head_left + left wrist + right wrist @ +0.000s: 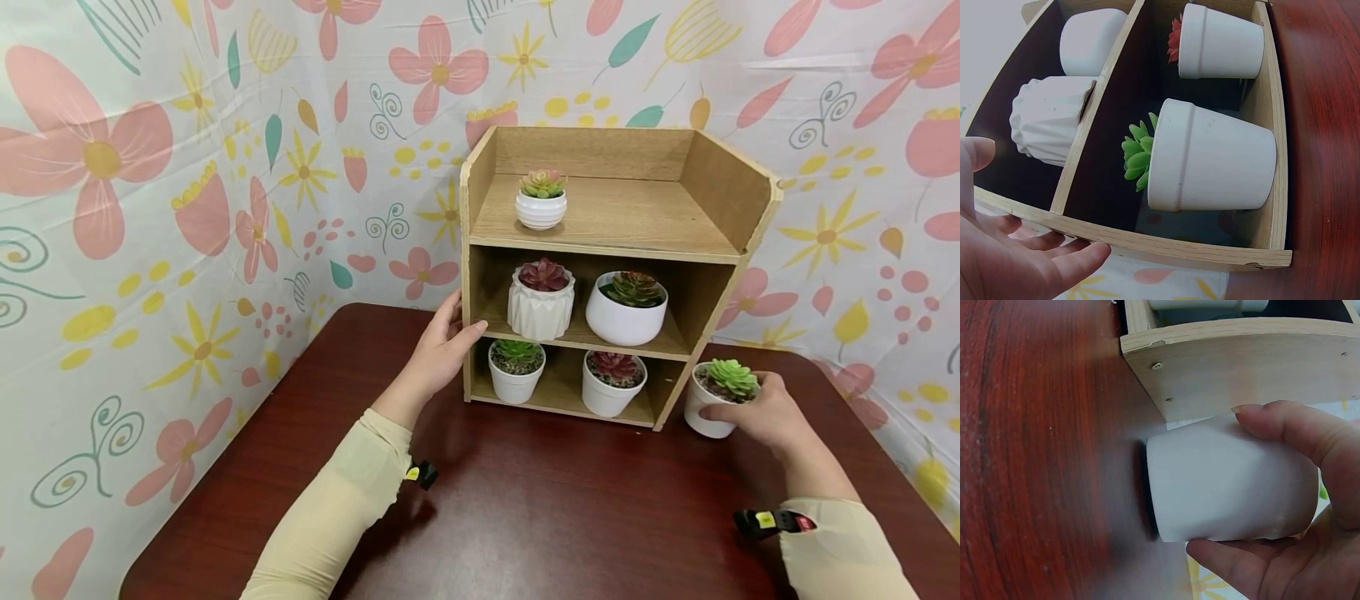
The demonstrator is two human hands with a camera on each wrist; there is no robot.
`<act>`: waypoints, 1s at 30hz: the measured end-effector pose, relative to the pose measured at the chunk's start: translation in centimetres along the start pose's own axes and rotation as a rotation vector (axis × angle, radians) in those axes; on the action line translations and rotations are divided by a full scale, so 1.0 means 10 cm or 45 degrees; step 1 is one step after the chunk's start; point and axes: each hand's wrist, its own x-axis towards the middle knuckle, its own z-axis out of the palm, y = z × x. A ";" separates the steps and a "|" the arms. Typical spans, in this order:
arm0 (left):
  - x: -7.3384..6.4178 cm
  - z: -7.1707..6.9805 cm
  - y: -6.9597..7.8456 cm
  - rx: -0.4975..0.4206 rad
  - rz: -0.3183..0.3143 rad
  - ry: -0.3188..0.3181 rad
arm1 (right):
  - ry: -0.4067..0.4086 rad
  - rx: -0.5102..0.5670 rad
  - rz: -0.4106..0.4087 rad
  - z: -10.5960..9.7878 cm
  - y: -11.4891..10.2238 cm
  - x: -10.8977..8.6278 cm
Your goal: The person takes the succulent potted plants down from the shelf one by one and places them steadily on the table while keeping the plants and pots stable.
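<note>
A green succulent [731,379] in a white pot [1229,481] is gripped by my right hand [765,417], thumb on one side and fingers on the other. It stands upright just right of the wooden shelf unit [600,250], its base close over the table. My left hand [448,346] is at the unit's left side panel [1147,245], its fairly straight fingers along the outer face and the thumb by the front edge. Nearest that hand are a ribbed white pot [1047,119] on the middle shelf and a green succulent's pot [1210,159] on the bottom.
A small striped white pot [541,211] stands on the top shelf. Beside the ribbed pot is a round white pot [626,321]. A red succulent's pot [611,396] sits at the bottom right. Floral cloth [225,167] hangs behind the dark red table [562,508].
</note>
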 end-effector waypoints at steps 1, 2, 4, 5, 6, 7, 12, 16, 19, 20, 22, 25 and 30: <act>0.00 0.00 0.00 -0.001 0.002 0.000 | -0.002 -0.003 0.011 0.00 0.00 0.00; 0.00 0.00 0.00 -0.002 0.005 0.000 | -0.007 -0.012 0.024 0.00 0.00 0.00; 0.00 0.00 0.00 -0.006 0.011 -0.001 | -0.016 -0.011 0.035 -0.01 0.00 -0.01; 0.00 0.00 0.00 -0.008 0.012 -0.002 | -0.017 -0.010 0.038 -0.01 0.00 -0.01; 0.00 -0.01 0.00 -0.007 0.010 -0.002 | -0.016 -0.007 0.036 -0.01 -0.01 -0.01; 0.00 -0.01 0.00 -0.006 0.008 -0.003 | -0.017 -0.004 0.034 -0.01 -0.01 -0.01; -0.01 -0.01 0.01 -0.002 -0.009 -0.013 | -0.042 0.034 0.060 0.00 -0.01 -0.03; -0.01 -0.02 0.00 -0.011 -0.018 -0.029 | -0.080 0.039 0.097 -0.01 0.01 -0.04; -0.01 -0.03 0.00 -0.029 -0.021 -0.038 | -0.093 0.025 0.103 -0.01 0.02 -0.05; -0.01 -0.03 0.00 -0.034 -0.023 -0.039 | -0.094 0.023 0.103 0.00 0.02 -0.05; -0.01 -0.02 0.01 -0.041 -0.025 -0.044 | -0.090 0.021 0.104 0.00 0.03 -0.05; -0.01 -0.02 0.01 -0.029 -0.031 -0.043 | -0.091 0.016 0.106 0.00 0.05 -0.06; -0.01 -0.02 0.00 0.003 -0.028 -0.030 | -0.099 0.016 0.105 -0.01 0.06 -0.06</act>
